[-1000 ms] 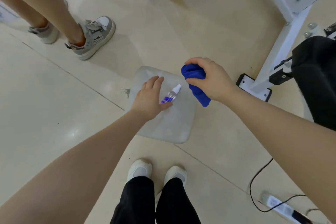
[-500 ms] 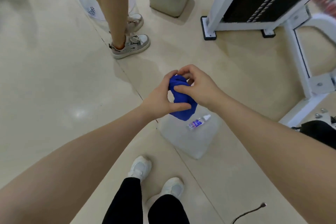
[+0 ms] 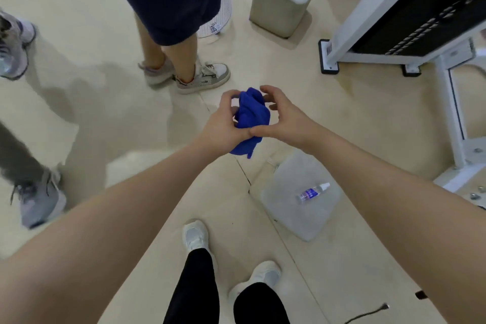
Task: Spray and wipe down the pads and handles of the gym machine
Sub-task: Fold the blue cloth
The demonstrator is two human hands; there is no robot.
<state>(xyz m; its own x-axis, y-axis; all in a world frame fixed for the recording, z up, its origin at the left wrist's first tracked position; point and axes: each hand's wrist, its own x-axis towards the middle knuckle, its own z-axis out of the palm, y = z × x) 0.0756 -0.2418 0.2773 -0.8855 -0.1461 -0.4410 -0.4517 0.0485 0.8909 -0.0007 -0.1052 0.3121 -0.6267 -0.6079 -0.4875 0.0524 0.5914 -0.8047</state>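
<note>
- My left hand [image 3: 225, 123] was curled round the left side of the blue cloth [image 3: 252, 116], its fingers [image 3: 228, 98] hooked over the top of the bundle and its thumb pressed in low at the front.
- The blue cloth sat bunched between my two hands, held up in the air above the floor [image 3: 368, 123], with a loose tail hanging below my wrists. I judged it light, soft and limp: it would crumple wherever I pinched it, so a full-palm hold on a folded wad seemed better than a grip on one corner.
- My right hand [image 3: 282, 118] met the left at the thumbs. Its thumb pressed the cloth's lower edge, while its fingers [image 3: 268, 92] arched half open over the top; whether they actually touched the fabric, I could not tell.
- The spray bottle [image 3: 313, 193] lay on its side on a translucent lid-like square [image 3: 294, 221] on the floor, below and to the right of my hands, in neither hand. I judged it small, light and smooth plastic, likely to roll, and best taken round the body with a finger free for the nozzle.
- The gym machine [image 3: 410, 16], white frame and black weight stack, stood at the far right, well apart from the cloth. Its pads and handles were not in view.
</note>
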